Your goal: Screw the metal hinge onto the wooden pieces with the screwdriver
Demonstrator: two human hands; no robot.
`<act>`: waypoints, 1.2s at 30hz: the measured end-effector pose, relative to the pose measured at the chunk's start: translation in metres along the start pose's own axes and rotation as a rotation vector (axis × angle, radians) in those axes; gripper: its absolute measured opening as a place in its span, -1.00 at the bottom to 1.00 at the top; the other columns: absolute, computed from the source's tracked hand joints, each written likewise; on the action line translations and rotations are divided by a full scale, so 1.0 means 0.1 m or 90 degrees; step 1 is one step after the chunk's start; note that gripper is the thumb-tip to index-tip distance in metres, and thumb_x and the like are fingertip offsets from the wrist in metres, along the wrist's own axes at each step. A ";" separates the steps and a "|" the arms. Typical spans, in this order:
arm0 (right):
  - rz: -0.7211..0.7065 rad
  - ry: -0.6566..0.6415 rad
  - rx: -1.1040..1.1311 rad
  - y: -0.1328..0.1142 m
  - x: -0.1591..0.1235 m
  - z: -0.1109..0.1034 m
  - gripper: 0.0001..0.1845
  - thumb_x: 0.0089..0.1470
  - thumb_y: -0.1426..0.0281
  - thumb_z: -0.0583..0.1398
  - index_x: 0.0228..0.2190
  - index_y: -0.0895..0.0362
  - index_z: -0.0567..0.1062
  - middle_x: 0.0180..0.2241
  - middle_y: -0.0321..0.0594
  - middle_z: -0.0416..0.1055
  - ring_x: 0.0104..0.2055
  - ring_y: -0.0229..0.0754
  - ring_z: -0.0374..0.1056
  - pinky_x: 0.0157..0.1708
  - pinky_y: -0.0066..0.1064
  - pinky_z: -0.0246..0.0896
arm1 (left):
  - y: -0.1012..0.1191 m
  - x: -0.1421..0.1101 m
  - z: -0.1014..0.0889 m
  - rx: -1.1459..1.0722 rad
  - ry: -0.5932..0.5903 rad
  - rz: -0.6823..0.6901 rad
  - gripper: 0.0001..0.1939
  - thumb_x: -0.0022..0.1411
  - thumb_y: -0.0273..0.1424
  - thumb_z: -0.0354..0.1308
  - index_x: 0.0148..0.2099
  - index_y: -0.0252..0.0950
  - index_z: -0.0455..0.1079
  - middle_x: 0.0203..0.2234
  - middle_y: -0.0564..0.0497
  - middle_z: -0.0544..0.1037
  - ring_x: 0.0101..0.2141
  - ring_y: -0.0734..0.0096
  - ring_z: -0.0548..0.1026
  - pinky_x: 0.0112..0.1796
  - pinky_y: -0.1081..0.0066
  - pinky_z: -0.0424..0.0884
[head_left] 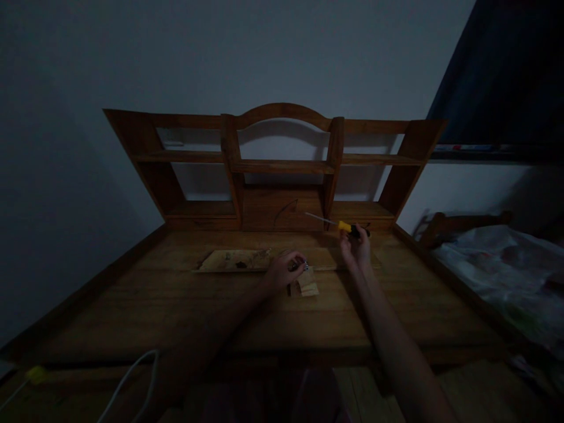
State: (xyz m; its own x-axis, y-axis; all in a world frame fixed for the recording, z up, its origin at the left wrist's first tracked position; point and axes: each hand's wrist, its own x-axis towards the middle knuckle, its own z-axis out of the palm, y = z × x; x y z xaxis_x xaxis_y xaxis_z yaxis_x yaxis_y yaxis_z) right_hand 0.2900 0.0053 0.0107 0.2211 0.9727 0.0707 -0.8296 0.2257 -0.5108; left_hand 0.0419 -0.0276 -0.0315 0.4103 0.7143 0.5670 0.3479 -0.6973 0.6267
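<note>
My right hand (358, 249) is closed around the yellow and black handle of a screwdriver (346, 227), whose long thin shaft points up and to the left above the desk. At the middle of the desk, my left hand (286, 269) pinches a small shiny metal piece (305, 266), too small and dark to name. Under and beside that hand lies a long wooden board (229, 260) with a rough left end and dark marks. A short wood piece (308, 288) sits just in front of it, partly hidden by the left hand.
Behind the wooden desk (176, 311) rises a wooden shelf unit (286, 167) against the wall. At the right is a plastic-covered heap (493, 258). A white cable (152, 364) loops near the front left edge, close to a yellow object (36, 374).
</note>
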 end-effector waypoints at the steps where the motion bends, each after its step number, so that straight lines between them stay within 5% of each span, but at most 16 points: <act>1: -0.004 -0.001 -0.008 0.00 0.00 0.03 -0.91 0.11 0.39 0.26 -0.35 0.15 0.46 -0.35 -0.22 0.55 -0.38 -0.34 0.49 -0.39 -0.61 0.49 | 0.01 0.00 0.00 -0.004 -0.001 0.002 -0.89 0.28 -0.36 0.19 -0.15 -0.24 0.46 -0.31 -0.02 0.57 -0.27 0.35 0.54 -0.19 0.38 0.46; 4: -0.007 -0.028 -0.055 0.02 -0.06 0.10 -0.83 0.10 0.39 0.28 -0.23 0.18 0.51 -0.25 -0.15 0.57 -0.18 -0.24 0.53 -0.16 -0.47 0.51 | 0.01 0.00 -0.02 -0.001 -0.005 0.010 -0.89 0.26 -0.37 0.21 -0.16 -0.24 0.47 -0.29 -0.02 0.56 -0.24 0.33 0.53 -0.15 0.34 0.45; 7: -0.024 -0.058 -0.116 0.05 -0.23 0.16 -0.64 0.02 0.41 0.34 -0.10 0.16 0.52 -0.25 -0.16 0.57 -0.18 -0.16 0.54 -0.09 -0.31 0.50 | 0.00 0.00 -0.03 0.012 -0.002 0.013 -0.91 0.24 -0.40 0.23 -0.18 -0.24 0.47 -0.27 -0.01 0.57 -0.20 0.31 0.53 -0.12 0.32 0.44; 11: -0.148 -0.119 -0.286 0.06 -0.66 0.15 -0.48 -0.02 0.47 0.39 0.00 0.04 0.49 -0.01 -0.17 0.51 -0.02 -0.14 0.48 0.01 -0.29 0.42 | -0.01 0.01 -0.03 -0.008 0.002 -0.003 -0.92 0.21 -0.42 0.24 -0.20 -0.25 0.47 -0.28 -0.02 0.57 -0.20 0.29 0.54 -0.13 0.32 0.44; 15: -0.311 -0.185 -0.600 0.08 -1.00 -0.03 -0.50 0.10 0.47 0.30 0.08 -0.02 0.45 0.08 -0.16 0.43 0.10 -0.15 0.38 0.10 -0.32 0.29 | -0.01 0.03 -0.03 -0.036 -0.002 -0.032 -0.91 0.21 -0.39 0.27 -0.22 -0.26 0.48 -0.29 -0.01 0.59 -0.21 0.30 0.55 -0.13 0.32 0.44; 21: -0.349 -0.318 -0.844 0.20 -1.01 -0.36 -0.47 0.12 0.49 0.20 0.12 -0.03 0.37 0.08 -0.14 0.41 0.07 -0.05 0.37 0.10 -0.18 0.25 | -0.02 0.04 -0.03 -0.068 -0.001 -0.045 -0.89 0.24 -0.36 0.26 -0.19 -0.26 0.48 -0.27 -0.01 0.61 -0.21 0.32 0.57 -0.12 0.34 0.45; 24: -0.339 -0.386 -0.893 0.25 -0.98 -0.41 -0.43 0.12 0.51 0.16 0.16 -0.03 0.33 0.07 -0.13 0.42 0.04 -0.03 0.39 0.06 -0.15 0.28 | -0.04 0.04 -0.02 -0.065 -0.008 -0.033 -0.89 0.25 -0.35 0.25 -0.19 -0.26 0.48 -0.27 0.00 0.61 -0.20 0.32 0.57 -0.11 0.34 0.45; 36: -0.305 -0.423 -0.881 0.30 -1.00 -0.34 -0.49 0.20 0.45 0.11 0.17 -0.02 0.29 0.10 -0.12 0.39 0.06 -0.06 0.38 0.07 -0.19 0.26 | -0.10 0.03 -0.01 -0.045 -0.011 0.041 -0.89 0.26 -0.34 0.25 -0.18 -0.25 0.49 -0.24 -0.04 0.53 -0.15 0.30 0.51 -0.06 0.30 0.42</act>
State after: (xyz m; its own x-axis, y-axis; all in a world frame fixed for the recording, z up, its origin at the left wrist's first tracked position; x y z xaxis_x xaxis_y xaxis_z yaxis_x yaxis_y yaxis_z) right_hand 0.2601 -0.0869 -0.0407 -0.2456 0.7640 0.5966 0.4069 0.6398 -0.6519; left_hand 0.0388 -0.0183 -0.0348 0.4445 0.6668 0.5981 0.2605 -0.7351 0.6259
